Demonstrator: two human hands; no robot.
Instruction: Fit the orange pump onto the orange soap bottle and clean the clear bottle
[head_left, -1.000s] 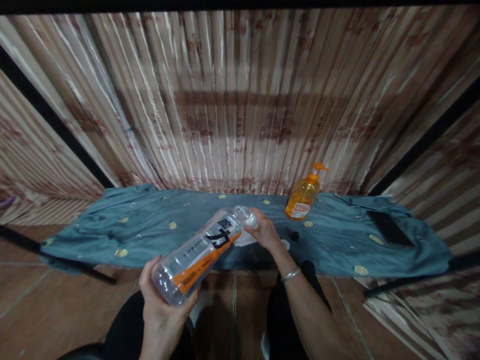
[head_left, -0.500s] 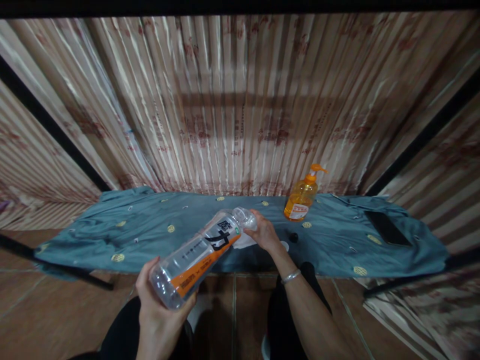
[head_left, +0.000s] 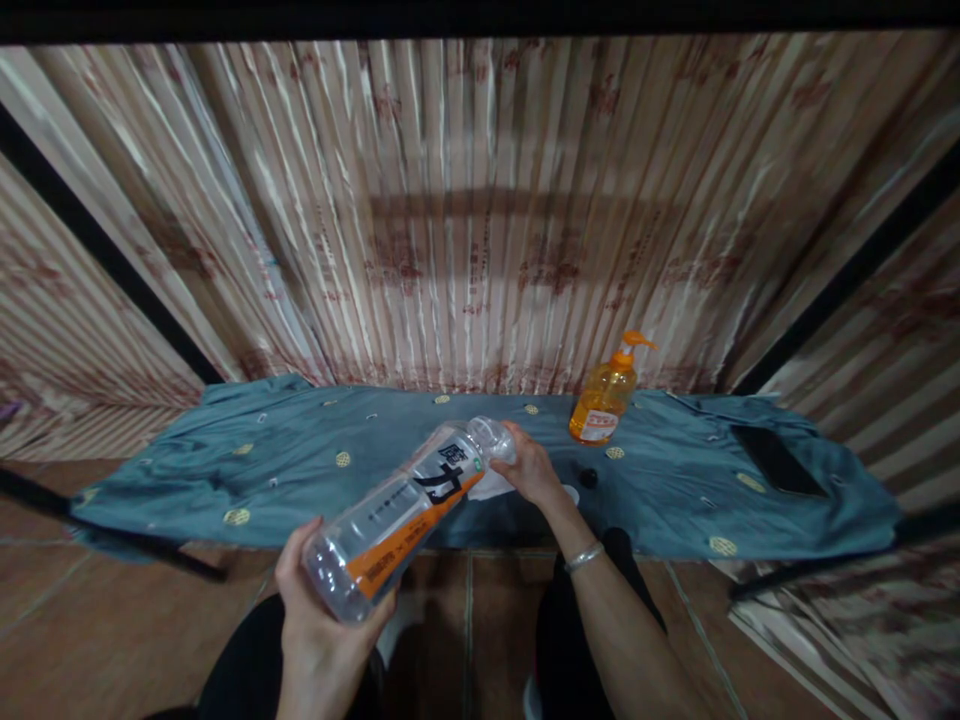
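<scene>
A clear plastic bottle (head_left: 409, 520) with an orange, black and white label lies slanted between my hands, above the near edge of a cloth-covered table. Its base rests in my left hand (head_left: 322, 600), fingers and thumb curled around either side. At the neck end, my right hand (head_left: 529, 465) has its fingers closed around the narrow part. No cap shows clearly on the bottle; my right fingers partly hide its mouth. Under the right hand lies a white piece (head_left: 489, 486), perhaps tissue. A small black round object (head_left: 589, 478) is just right of the right wrist.
A pump bottle (head_left: 602, 400) of orange liquid stands at the back right. Farther right lies a dark phone-like slab (head_left: 778, 460). A teal patterned cloth (head_left: 300, 470) covers the table. Pleated curtains (head_left: 472, 220) hang behind, with black frame bars (head_left: 112, 250) at the sides.
The bottle has shifted very slightly right and its label has turned a little. Both hands keep their grip, and the view has moved slightly.
</scene>
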